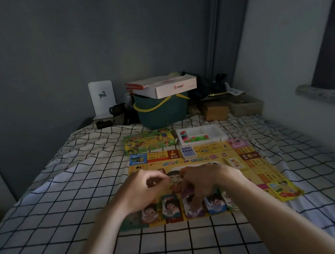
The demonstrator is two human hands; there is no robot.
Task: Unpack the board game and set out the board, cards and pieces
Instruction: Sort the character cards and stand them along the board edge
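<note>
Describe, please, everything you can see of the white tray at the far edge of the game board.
The white tray looks like thin plastic, shallow and rectangular with rounded corners. It sits flat and open on the checked bedsheet, just beyond the game board and right of the green game box. Small red and green pieces lie inside. Neither hand touches it.
</note>
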